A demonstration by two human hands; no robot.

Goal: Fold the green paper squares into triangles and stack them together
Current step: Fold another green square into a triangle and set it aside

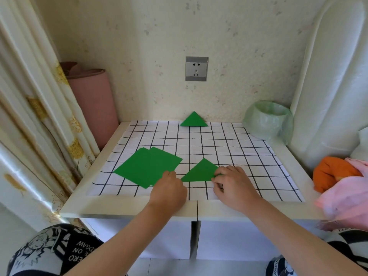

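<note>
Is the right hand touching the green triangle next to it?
Touching. The head view shows the right hand pinching the right corner of the near triangle.

The only lettering that can be read is on the person's black-and-white printed clothing. On the left leg (pixel 59 250), in the lower left of the frame, white capitals on black run in three slanted, cut-off lines: "DGAW", "E ON" and "ERO". On the right leg (pixel 278 267), at the bottom right edge, tilted letters read roughly "NARU". Higher on the right edge, just under the pink cloth (pixel 346 196), a fragment "NA" shows, and the rest is hidden.
</note>
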